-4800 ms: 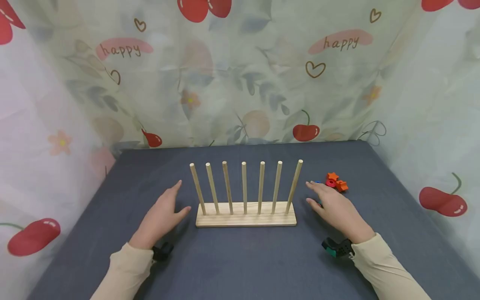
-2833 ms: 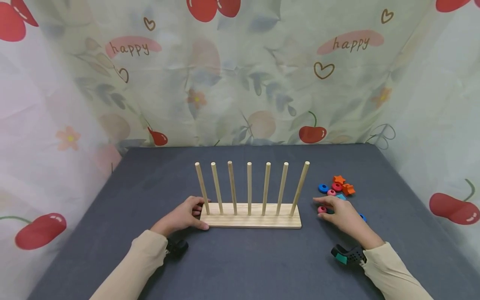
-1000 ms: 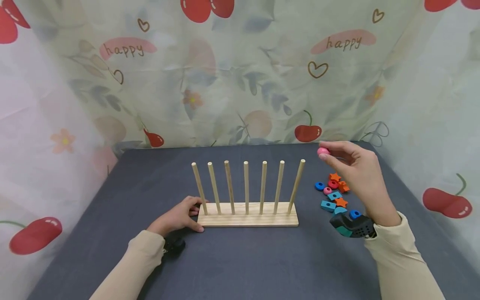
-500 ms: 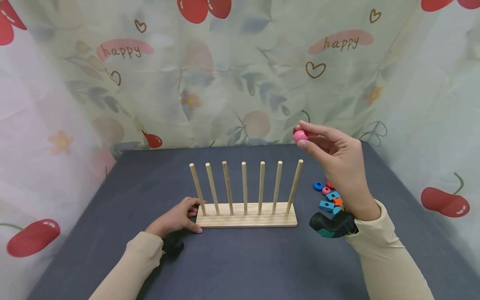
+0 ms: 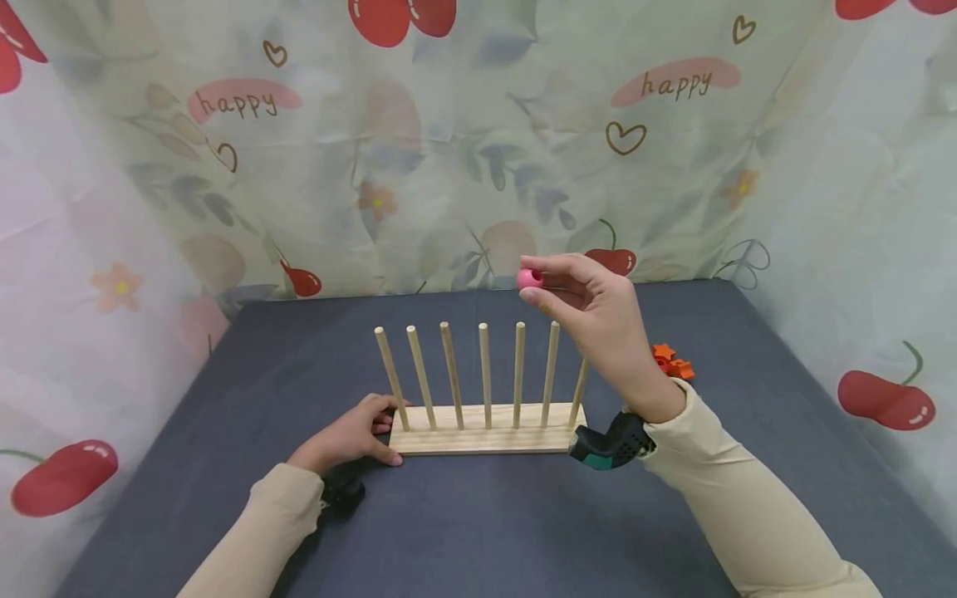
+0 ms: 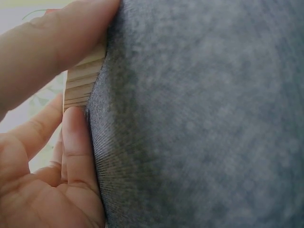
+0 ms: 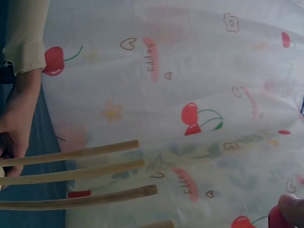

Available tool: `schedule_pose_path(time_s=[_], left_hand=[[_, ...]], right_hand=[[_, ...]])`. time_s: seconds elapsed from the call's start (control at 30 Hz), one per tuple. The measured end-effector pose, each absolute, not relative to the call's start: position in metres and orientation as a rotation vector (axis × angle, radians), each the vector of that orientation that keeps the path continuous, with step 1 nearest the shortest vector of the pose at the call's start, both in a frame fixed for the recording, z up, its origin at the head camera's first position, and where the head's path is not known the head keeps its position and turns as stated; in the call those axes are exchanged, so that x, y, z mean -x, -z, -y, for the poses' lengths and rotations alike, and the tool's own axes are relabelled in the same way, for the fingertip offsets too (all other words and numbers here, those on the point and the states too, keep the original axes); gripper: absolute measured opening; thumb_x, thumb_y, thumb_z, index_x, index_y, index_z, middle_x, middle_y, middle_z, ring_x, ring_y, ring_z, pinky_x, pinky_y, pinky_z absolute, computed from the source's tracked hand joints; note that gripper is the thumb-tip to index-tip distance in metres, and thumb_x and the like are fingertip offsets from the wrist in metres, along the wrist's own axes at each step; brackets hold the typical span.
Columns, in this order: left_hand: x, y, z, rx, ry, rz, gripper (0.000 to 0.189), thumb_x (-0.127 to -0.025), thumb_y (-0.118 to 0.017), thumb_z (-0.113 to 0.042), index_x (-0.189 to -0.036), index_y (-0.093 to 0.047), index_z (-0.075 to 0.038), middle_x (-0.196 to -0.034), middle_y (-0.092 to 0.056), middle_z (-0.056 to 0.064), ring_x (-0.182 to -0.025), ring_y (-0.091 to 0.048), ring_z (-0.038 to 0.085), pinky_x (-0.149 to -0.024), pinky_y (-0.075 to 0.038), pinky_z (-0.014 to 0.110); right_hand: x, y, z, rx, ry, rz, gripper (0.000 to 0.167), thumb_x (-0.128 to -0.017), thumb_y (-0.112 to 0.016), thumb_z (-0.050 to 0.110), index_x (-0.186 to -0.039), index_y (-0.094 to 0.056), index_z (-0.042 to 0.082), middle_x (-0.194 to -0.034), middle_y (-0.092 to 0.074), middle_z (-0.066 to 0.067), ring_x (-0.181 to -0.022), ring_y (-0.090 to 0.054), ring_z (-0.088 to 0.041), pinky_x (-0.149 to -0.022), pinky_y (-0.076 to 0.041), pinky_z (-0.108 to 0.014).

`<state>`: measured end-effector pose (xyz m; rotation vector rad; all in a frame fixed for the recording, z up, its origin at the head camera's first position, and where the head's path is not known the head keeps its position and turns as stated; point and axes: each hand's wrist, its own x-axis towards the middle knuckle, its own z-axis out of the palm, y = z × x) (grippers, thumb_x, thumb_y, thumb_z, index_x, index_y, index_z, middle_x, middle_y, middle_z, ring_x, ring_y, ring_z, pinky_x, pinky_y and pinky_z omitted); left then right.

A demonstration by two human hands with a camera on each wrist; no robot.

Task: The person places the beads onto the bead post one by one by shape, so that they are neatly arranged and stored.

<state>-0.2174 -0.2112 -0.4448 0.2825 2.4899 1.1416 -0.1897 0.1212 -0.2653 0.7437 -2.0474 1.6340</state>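
A wooden peg rack [image 5: 489, 438] with a row of upright dowels stands on the dark cloth. My left hand [image 5: 345, 436] grips its left end, thumb at the front edge and fingers behind; the left wrist view shows the wooden end [image 6: 80, 85] between thumb and fingers. Thumb and forefinger of my right hand [image 5: 601, 320] pinch a round pink bead [image 5: 528, 280], its hole showing. In the head view the bead appears just above the tip of the fifth dowel [image 5: 520, 349] from the left. The right forearm and hand hide part of the rightmost dowel.
Right of the rack, an orange star bead [image 5: 662, 351], another orange bead [image 5: 682, 369] and part of a red one show past the right wrist, which hides the other beads. A patterned curtain [image 5: 449, 166] hangs behind and at both sides of the table.
My right hand went down to the beads at right, picked up the pink bead, raised it and carried it left over the rack. My left hand moved in and took hold of the rack's left end.
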Motion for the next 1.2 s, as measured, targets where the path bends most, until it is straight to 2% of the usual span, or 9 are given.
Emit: schedule_pose_path(time_s=[0.2, 0.37, 0.47, 0.63, 0.83, 1.03, 1.2], left_hand=[[0.216, 0.444, 0.212, -0.285, -1.147, -2.481, 0.079, -0.066, -0.09, -0.014, -0.135, -0.052, -0.009, -0.126, -0.042, 0.014, -0.116, -0.046, 0.028, -0.104, -0.04, 0.047], [0.215, 0.443, 0.212, -0.308, -1.154, -2.482, 0.079, -0.066, -0.09, -0.012, -0.135, -0.051, -0.007, -0.124, -0.042, 0.015, -0.115, -0.047, 0.029, -0.103, -0.041, 0.047], [0.215, 0.442, 0.211, -0.322, -1.159, -2.481, 0.079, -0.067, -0.089, -0.011, -0.135, -0.051, -0.006, -0.124, -0.041, 0.016, -0.115, -0.047, 0.03, -0.103, -0.042, 0.046], [0.216, 0.444, 0.211, -0.323, -1.158, -2.489, 0.078, -0.066, -0.089, -0.011, -0.134, -0.051, -0.006, -0.122, -0.041, 0.015, -0.113, -0.047, 0.029, -0.103, -0.042, 0.046], [0.218, 0.447, 0.212, -0.33, -1.157, -2.491, 0.078, -0.066, -0.09, -0.012, -0.134, -0.052, -0.007, -0.122, -0.042, 0.014, -0.113, -0.047, 0.027, -0.102, -0.042, 0.045], [0.217, 0.447, 0.212, -0.32, -1.166, -2.489, 0.077, -0.066, -0.09, -0.011, -0.133, -0.052, -0.007, -0.123, -0.042, 0.014, -0.113, -0.047, 0.027, -0.103, -0.042, 0.045], [0.216, 0.446, 0.211, -0.299, -1.171, -2.486, 0.077, -0.066, -0.089, -0.012, -0.134, -0.052, -0.007, -0.122, -0.042, 0.014, -0.113, -0.047, 0.028, -0.103, -0.042, 0.045]], right_hand=[[0.194, 0.283, -0.105, -0.793, -1.62, 2.088, 0.035, -0.088, -0.069, 0.007, -0.122, -0.066, 0.003, -0.114, -0.067, -0.01, -0.098, -0.065, -0.006, -0.086, -0.053, -0.023], [0.192, 0.299, -0.092, -0.808, -1.616, 2.041, 0.036, -0.089, -0.067, 0.008, -0.125, -0.063, 0.004, -0.121, -0.066, -0.008, -0.105, -0.065, -0.012, -0.09, -0.051, -0.025], [0.191, 0.308, -0.087, -0.806, -1.593, 1.987, 0.034, -0.088, -0.068, 0.005, -0.121, -0.065, 0.004, -0.116, -0.067, -0.009, -0.103, -0.065, -0.014, -0.089, -0.052, -0.025], [0.193, 0.32, -0.08, -0.799, -1.529, 1.977, 0.03, -0.087, -0.07, 0.006, -0.117, -0.067, 0.006, -0.109, -0.067, -0.006, -0.098, -0.063, -0.014, -0.077, -0.048, -0.019], [0.196, 0.332, -0.074, -0.765, -1.524, 1.984, 0.029, -0.087, -0.071, 0.01, -0.116, -0.068, 0.01, -0.106, -0.065, -0.003, -0.09, -0.062, -0.012, -0.062, -0.041, -0.019], [0.2, 0.34, -0.068, -0.73, -1.694, 1.972, 0.032, -0.087, -0.071, 0.01, -0.118, -0.065, 0.006, -0.106, -0.064, -0.007, -0.089, -0.064, -0.016, -0.076, -0.053, -0.023], [0.202, 0.347, -0.063, -0.67, -1.792, 1.974, 0.038, -0.087, -0.072, 0.009, -0.122, -0.058, 0.005, -0.112, -0.063, -0.01, -0.09, -0.064, -0.018, -0.08, -0.053, -0.024]])
